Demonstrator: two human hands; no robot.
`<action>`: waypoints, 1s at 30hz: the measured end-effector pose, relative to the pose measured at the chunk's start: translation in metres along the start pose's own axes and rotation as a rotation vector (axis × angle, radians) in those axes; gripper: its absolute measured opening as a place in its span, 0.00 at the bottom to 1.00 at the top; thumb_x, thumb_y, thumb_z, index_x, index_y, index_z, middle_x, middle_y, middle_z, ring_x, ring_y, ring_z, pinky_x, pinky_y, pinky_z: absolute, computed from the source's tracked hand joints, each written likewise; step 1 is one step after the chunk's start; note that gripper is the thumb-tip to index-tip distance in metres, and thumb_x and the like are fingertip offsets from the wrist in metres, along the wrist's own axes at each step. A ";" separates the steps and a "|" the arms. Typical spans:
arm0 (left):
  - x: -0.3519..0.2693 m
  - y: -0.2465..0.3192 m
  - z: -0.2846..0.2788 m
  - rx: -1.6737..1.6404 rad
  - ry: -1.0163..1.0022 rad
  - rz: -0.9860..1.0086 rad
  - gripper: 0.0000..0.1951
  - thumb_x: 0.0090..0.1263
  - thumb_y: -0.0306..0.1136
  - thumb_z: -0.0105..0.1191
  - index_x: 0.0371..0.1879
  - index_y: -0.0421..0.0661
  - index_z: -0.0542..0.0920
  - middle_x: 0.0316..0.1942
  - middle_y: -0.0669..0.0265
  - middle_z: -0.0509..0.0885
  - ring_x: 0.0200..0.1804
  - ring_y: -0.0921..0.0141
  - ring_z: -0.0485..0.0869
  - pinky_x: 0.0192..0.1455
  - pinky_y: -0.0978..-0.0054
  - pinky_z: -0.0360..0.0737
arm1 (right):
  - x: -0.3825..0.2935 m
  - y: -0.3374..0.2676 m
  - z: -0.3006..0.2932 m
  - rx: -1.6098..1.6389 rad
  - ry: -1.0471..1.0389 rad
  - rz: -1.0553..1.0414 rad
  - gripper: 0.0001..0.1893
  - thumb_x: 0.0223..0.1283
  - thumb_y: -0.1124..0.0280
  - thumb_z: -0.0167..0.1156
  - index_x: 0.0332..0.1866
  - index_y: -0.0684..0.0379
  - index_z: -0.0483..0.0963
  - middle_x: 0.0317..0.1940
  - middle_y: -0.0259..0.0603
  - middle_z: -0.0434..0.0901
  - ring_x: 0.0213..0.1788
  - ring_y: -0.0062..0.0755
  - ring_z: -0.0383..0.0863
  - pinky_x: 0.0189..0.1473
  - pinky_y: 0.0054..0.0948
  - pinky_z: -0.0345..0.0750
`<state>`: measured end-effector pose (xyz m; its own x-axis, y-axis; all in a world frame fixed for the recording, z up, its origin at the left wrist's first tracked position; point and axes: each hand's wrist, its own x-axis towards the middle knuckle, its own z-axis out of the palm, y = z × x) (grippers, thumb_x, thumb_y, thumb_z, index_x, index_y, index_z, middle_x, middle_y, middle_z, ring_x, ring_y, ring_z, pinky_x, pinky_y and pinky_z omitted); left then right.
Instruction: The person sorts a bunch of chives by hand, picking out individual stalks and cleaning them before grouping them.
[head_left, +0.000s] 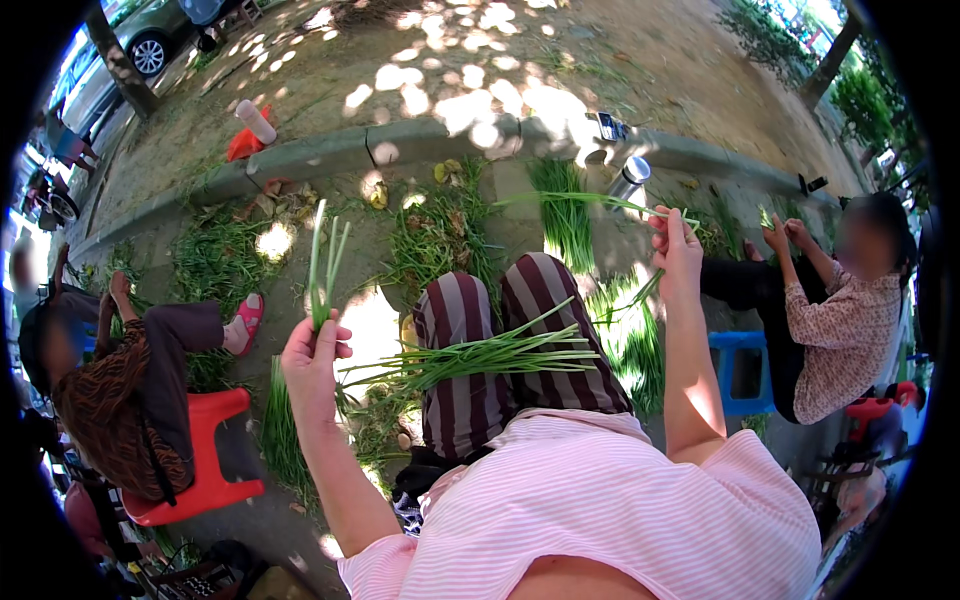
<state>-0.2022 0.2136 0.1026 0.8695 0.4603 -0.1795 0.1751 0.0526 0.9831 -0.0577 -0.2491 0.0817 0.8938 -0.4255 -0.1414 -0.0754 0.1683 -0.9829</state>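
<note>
My left hand is raised left of my knees, its fingers closed on a few green stalks that point upward, their pale ends on top. To the right, my right hand pinches long thin green stalks that reach out to the left; some more hang below it. A loose bunch of green stalks lies across my striped trousers, over both thighs. Just beyond my knees, a neat bundle of long green stalks rests on the ground beside a heap of loose greens and withered leaves.
A person on a red plastic stool sits at left, another person by a blue stool at right. Along the concrete kerb are a steel flask, a phone and a pink bottle with a red bag.
</note>
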 end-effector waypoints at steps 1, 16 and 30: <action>-0.003 0.005 0.005 0.009 -0.036 -0.028 0.11 0.78 0.32 0.54 0.50 0.38 0.83 0.32 0.70 0.85 0.29 0.81 0.78 0.37 0.84 0.76 | 0.000 0.002 0.003 -0.107 -0.020 -0.084 0.15 0.78 0.56 0.52 0.48 0.56 0.79 0.35 0.28 0.80 0.28 0.10 0.69 0.23 0.14 0.60; -0.001 -0.001 0.084 -0.442 -0.488 -0.272 0.16 0.80 0.37 0.52 0.53 0.36 0.80 0.33 0.64 0.85 0.28 0.75 0.80 0.41 0.74 0.84 | -0.070 -0.008 0.136 0.128 -0.578 -0.075 0.19 0.82 0.56 0.41 0.47 0.60 0.74 0.31 0.31 0.75 0.28 0.19 0.72 0.36 0.24 0.76; -0.006 -0.025 0.110 -0.334 -0.416 -0.198 0.08 0.76 0.31 0.57 0.46 0.41 0.82 0.34 0.65 0.87 0.32 0.76 0.83 0.39 0.80 0.82 | -0.107 0.007 0.159 0.094 -0.711 0.426 0.23 0.72 0.50 0.59 0.55 0.60 0.76 0.25 0.22 0.68 0.20 0.08 0.59 0.20 0.15 0.53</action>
<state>-0.1615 0.1121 0.0751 0.9555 0.0284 -0.2935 0.2565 0.4111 0.8748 -0.0837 -0.0607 0.1092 0.8654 0.3491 -0.3595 -0.4612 0.2744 -0.8438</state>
